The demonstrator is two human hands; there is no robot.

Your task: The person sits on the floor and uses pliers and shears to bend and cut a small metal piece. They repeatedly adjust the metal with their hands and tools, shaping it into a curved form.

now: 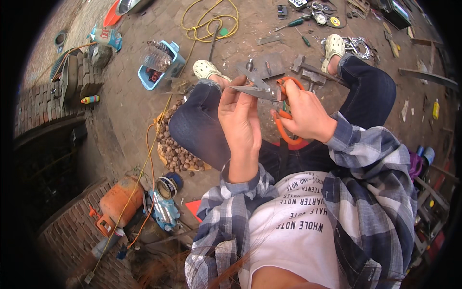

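And here are the orange-handled shears (263, 92), blades parted, at one o'clock in view! Right hand (308, 110) clenches the handles; left hand (241, 115) meets a blade, pinching or merely touching, can't tell. Beyond: hammers (298, 63) at two, blue basket (177, 62) at ten.

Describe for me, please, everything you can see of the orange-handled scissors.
The scissors have two grey, metal-looking blades and looped orange handles that look coated, perhaps with plastic. They stand open, held up between the knees, blades pointing toward the person's left. The right hand grips the handles; the left hand has its fingers on the lower blade.
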